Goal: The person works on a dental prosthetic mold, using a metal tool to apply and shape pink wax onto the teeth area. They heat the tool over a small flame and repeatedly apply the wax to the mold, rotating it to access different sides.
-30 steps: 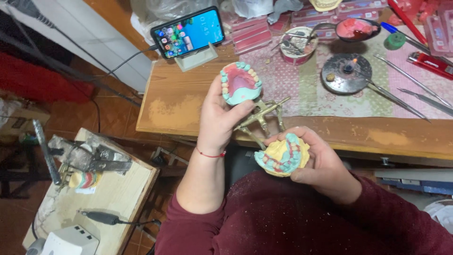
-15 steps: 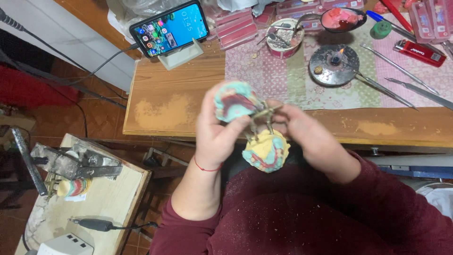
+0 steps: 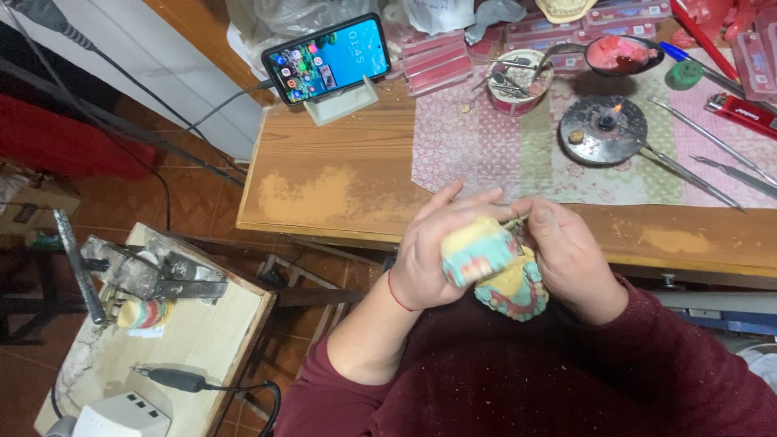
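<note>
1. Below the near edge of the wooden surface (image 3: 340, 194), over the person's lap, both hands close around a hinged pair of dental casts. The left hand (image 3: 433, 255) wraps the upper cast (image 3: 477, 252), yellow stone with teal wax and a row of teeth, tilting it toward the head camera, seemingly so the teeth face the eye.
2. Just under that cast, the right hand (image 3: 571, 259) cups the lower cast (image 3: 518, 293); a metal articulator arm (image 3: 515, 221) shows between the thumbs, joining the two halves.
3. Beyond the casts, on the patterned cloth (image 3: 486, 154), a small burner (image 3: 603, 129) carries a lit flame, with metal wax tools (image 3: 688, 174) laid beside it within reach.
4. Left of the burner, a phone (image 3: 328, 58) leans on a stand, screen angled toward the person.
</note>
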